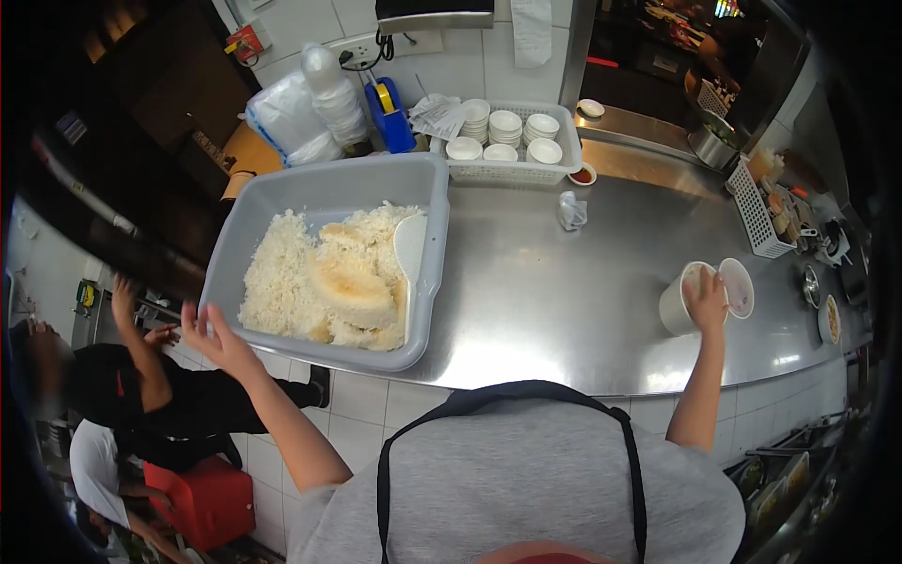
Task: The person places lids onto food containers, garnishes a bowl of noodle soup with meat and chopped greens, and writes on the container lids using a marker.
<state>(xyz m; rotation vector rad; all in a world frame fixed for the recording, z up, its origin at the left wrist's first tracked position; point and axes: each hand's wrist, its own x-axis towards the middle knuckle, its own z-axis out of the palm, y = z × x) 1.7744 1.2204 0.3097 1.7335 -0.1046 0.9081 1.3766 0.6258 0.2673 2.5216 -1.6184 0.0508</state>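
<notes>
My left hand [222, 344] is at the near left corner of a large grey plastic tub [433, 273], its fingers spread and nothing in them. Whether it touches the rim I cannot tell. In the tub lies cooked white rice [282, 273], with a browned, rounded slab [352, 289] on it. A white rice paddle [410, 246] leans in the rice by the right wall. To the right, my right hand [707, 303] grips the rim of a white round container [673, 311]; its fingertips are partly hidden. A pale round lid [738, 288] is beside it.
A steel counter [545, 301] runs across. Behind the tub are a basket [512, 172] of small white bowls, a blue dispenser [391, 117] and wrapped cups [334, 94]. A crumpled plastic bag [571, 211] and a sauce dish [583, 175] lie midway. Two co-workers are at left near a red box [202, 498].
</notes>
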